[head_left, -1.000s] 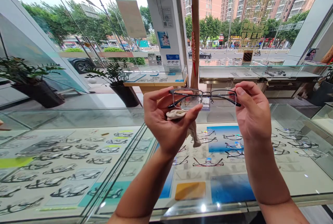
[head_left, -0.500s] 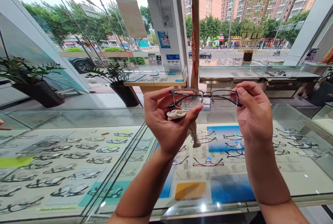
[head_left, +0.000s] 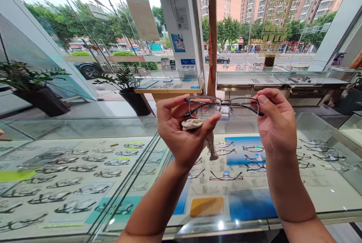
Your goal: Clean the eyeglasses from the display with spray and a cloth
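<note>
Spanning crosswise from the left hand (head_left: 180,134), which grips one end along with a bunched cloth (head_left: 192,124), to the right hand (head_left: 276,124), which pinches the other, the glasses (head_left: 226,102) sit nearly level above the glass tabletop (head_left: 246,184), touching both hands

Gap between left hand (head_left: 181,141) and right hand (head_left: 275,124) bridged by black-topped rectangular eyeglasses with clear lenses (head_left: 225,102), barring straight passage at that height. Below, crumpled beige cloth (head_left: 210,147) hangs from left hand, narrowing gap; free air between cloth and right forearm. Transparent glass-topped display case (head_left: 325,199) bounds space beneath. Open room outside both hands; round brown wooden post (head_left: 212,24) well beyond.
</note>
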`<state>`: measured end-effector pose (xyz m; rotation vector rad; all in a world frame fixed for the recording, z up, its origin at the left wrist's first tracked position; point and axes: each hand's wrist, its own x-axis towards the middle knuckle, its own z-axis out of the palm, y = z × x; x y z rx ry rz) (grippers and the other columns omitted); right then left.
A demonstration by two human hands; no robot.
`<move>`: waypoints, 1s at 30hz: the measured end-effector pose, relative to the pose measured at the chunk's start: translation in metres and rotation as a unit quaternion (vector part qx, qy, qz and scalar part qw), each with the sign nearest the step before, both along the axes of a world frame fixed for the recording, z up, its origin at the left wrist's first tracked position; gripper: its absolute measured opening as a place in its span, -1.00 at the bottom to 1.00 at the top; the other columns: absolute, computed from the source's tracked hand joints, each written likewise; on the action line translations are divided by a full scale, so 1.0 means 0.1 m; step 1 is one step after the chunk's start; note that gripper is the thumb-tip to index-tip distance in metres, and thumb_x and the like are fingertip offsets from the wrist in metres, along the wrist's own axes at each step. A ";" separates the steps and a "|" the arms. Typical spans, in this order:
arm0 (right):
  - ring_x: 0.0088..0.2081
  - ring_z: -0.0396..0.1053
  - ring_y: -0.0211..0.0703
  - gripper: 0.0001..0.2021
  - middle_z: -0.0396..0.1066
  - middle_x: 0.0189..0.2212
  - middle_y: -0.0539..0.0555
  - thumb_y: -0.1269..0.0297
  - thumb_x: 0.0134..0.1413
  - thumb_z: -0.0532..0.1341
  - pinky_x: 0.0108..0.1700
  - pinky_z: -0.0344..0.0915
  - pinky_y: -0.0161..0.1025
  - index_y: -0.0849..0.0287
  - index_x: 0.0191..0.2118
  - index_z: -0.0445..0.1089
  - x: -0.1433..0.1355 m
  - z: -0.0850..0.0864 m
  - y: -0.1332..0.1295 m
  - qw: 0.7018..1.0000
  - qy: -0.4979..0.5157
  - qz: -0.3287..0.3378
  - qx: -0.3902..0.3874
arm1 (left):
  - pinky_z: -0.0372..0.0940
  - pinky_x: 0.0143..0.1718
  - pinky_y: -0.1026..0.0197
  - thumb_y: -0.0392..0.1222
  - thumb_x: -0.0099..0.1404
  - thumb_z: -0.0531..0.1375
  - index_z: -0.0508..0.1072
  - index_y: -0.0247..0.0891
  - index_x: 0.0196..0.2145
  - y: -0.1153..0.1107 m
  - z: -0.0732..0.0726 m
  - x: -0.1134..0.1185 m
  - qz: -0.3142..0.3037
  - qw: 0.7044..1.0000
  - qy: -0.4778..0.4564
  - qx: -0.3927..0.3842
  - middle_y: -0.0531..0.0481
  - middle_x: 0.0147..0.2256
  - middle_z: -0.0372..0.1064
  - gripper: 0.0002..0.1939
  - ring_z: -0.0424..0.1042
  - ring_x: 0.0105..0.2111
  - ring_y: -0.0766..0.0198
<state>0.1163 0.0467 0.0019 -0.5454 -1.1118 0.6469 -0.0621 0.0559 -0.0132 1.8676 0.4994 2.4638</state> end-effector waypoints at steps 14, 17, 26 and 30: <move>-0.20 0.52 -0.24 -0.89 0.54 -0.25 -0.05 0.21 0.11 0.44 -0.06 0.51 -0.26 -0.02 -0.24 0.55 -0.01 0.00 -0.01 1.000 0.002 0.010 0.011 | 0.57 -0.34 0.24 -0.06 0.10 0.58 0.39 -0.14 -0.06 -0.01 -0.01 0.00 0.000 1.000 -0.006 -0.016 0.05 -0.24 0.57 -0.43 0.69 -0.23 0.17; -0.19 0.52 -0.23 -0.89 0.54 -0.24 -0.05 0.20 0.12 0.43 -0.05 0.52 -0.24 -0.03 -0.23 0.55 0.00 0.00 -0.02 1.000 -0.003 0.009 0.007 | 0.57 -0.34 0.24 -0.07 0.10 0.58 0.39 -0.13 -0.07 -0.01 -0.01 0.01 -0.007 1.000 -0.007 -0.014 0.05 -0.23 0.57 -0.44 0.69 -0.23 0.18; -0.19 0.53 -0.18 -0.86 0.55 -0.25 -0.03 0.16 0.06 0.45 -0.07 0.54 -0.20 -0.02 -0.25 0.55 -0.01 0.02 -0.03 1.000 -0.003 -0.010 -0.003 | 0.56 -0.38 0.24 0.02 0.10 0.58 0.38 -0.13 -0.06 0.01 -0.03 0.00 0.017 1.000 -0.005 -0.026 0.04 -0.23 0.55 -0.41 0.69 -0.23 0.15; -0.18 0.53 -0.18 -0.85 0.54 -0.24 -0.03 0.15 0.09 0.44 -0.04 0.53 -0.20 -0.02 -0.23 0.54 0.00 0.02 -0.03 1.000 -0.016 -0.007 -0.003 | 0.58 -0.30 0.18 0.03 0.10 0.58 0.39 -0.12 -0.05 0.01 -0.04 0.00 0.009 1.000 0.000 -0.023 0.05 -0.21 0.52 -0.40 0.68 -0.21 0.16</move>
